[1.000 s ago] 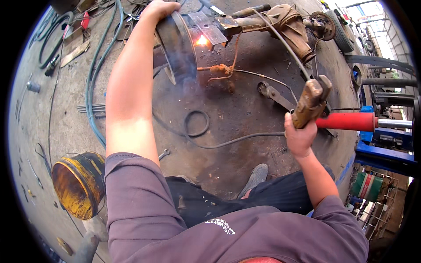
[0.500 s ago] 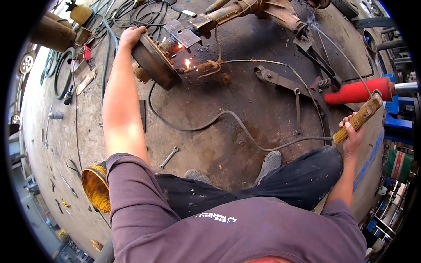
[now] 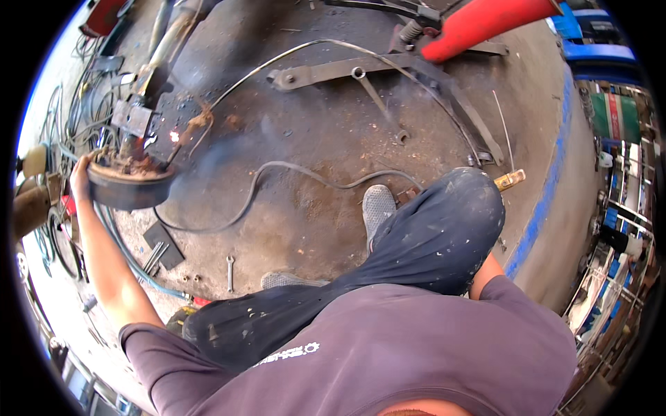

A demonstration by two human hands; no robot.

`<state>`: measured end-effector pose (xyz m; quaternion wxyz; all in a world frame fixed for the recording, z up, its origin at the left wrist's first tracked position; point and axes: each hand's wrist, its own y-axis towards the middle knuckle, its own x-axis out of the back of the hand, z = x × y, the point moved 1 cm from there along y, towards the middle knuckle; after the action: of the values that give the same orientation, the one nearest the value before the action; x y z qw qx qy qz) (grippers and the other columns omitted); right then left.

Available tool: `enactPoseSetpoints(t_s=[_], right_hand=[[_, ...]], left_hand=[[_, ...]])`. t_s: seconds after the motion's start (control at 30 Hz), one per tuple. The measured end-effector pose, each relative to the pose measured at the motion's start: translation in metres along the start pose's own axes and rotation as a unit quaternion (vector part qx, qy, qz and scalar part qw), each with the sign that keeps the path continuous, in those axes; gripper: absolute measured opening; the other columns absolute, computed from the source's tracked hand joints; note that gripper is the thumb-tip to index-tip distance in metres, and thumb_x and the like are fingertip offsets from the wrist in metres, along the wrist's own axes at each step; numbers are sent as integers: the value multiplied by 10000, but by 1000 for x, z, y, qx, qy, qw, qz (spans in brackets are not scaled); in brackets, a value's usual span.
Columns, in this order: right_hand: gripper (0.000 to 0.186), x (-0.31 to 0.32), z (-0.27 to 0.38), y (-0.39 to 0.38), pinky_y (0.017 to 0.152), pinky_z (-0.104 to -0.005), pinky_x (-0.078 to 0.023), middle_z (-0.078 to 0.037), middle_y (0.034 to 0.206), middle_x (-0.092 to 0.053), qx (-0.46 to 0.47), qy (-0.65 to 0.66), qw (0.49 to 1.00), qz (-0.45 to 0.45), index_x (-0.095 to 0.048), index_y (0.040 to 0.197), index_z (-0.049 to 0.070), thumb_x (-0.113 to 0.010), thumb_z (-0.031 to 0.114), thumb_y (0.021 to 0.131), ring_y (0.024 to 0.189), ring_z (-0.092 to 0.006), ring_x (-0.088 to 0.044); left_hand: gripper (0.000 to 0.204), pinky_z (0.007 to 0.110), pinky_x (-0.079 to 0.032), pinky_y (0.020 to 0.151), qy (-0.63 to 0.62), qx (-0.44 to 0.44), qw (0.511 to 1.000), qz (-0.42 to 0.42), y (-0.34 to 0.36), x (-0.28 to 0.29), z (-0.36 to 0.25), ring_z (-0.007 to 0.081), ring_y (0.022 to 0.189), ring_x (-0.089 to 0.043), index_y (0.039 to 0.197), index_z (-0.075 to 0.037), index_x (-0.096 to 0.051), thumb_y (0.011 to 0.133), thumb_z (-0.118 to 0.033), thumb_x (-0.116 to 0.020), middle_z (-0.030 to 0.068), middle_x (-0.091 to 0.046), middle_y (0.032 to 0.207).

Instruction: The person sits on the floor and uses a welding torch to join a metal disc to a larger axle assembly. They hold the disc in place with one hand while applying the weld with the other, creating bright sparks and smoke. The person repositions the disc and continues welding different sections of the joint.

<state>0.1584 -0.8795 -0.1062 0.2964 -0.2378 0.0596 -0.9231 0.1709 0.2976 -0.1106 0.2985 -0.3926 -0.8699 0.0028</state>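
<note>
My left hand (image 3: 81, 173) grips the rim of a dark brake drum (image 3: 130, 192) at the end of a rusty axle (image 3: 157, 68). Near it are a metal plate (image 3: 129, 116), small glowing spots (image 3: 174, 136) and a little smoke. My right hand is hidden behind my bent knee; only part of that forearm (image 3: 486, 271) shows. A brass-coloured rod holder (image 3: 508, 181) with a thin rod pointing up sticks out beside that knee; whether my fingers are on it cannot be seen.
A red cylinder (image 3: 480, 28) and steel links (image 3: 312, 73) lie ahead, with a large wrench (image 3: 378, 102) among them. A small wrench (image 3: 229, 274), a dark flat plate (image 3: 163, 244) with rods, and hoses (image 3: 62, 125) lie left. Racks (image 3: 617, 291) line the right edge.
The view has swung right, shifting the axle and drum leftward. The rod holder has lowered from raised in my right hand to beside my knee, and that hand has become hidden.
</note>
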Motion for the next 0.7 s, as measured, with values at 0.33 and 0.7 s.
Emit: enactPoseSetpoints(t_s=[0.33, 0.7], right_hand=[[437, 45, -34, 25, 876, -409, -551, -208, 1179, -659, -7, -295, 955, -34, -554, 1334, -40, -628, 176, 962, 1046, -277, -666], [510, -130, 9, 10, 949, -442, -538, -276, 1234, -671, 283, -551, 761, 195, -560, 1364, -69, -602, 286, 1000, 1133, -341, -674]], left_hand=[[548, 316, -483, 1025, 132, -48, 981, -134, -84, -49, -2, 208, 1146, -651, 1341, 37, -657, 926, -312, -740, 145, -712, 1272], [666, 465, -500, 1018, 316, -39, 903, -288, -248, -144, -118, 398, 1187, -640, 1382, -98, -617, 866, -504, -728, 207, -663, 1292]])
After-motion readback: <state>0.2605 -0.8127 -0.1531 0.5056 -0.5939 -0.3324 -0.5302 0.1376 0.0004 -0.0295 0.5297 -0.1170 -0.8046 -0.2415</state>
